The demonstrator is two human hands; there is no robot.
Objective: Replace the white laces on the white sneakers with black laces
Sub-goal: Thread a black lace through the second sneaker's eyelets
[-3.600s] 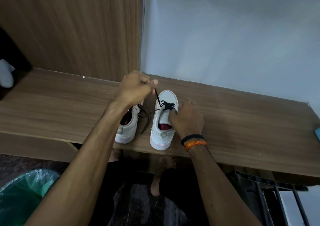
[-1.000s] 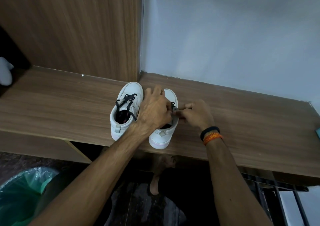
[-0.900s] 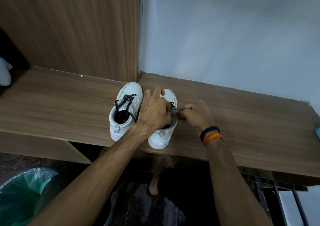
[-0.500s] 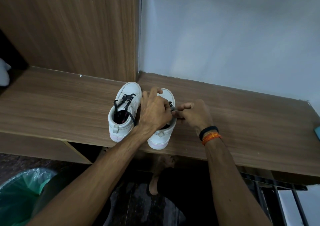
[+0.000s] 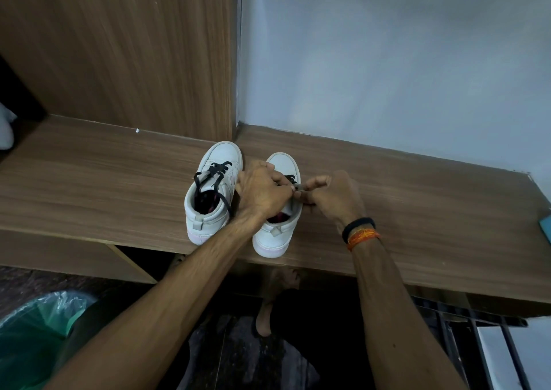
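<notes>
Closest to the camera, the heels of both white sneakers sit right at the front edge of the worktop (image 5: 417, 225), so watch they don't get nudged off while you tug. The right sneaker (image 5: 277, 228) is the one being worked on. The left hand (image 5: 262, 194) is curled over its opening, and the right hand (image 5: 337, 201) comes in from the side, its grip a tight pinch on the end of the black lace (image 5: 299, 187) right at an upper eyelet. What the left fingers actually hold underneath I can't tell, they're hidden, but it looks like they're steadying the tongue or the other lace end.

My take: keep the lace flat, feed the tip through cleanly, then pull the slack evenly so both ends come out the same length. Brace the shoe with the left hand while pulling.

Further back, the left sneaker (image 5: 213, 192) sits just beside it, already threaded in black with its ends loose. So you're near the finish.
</notes>
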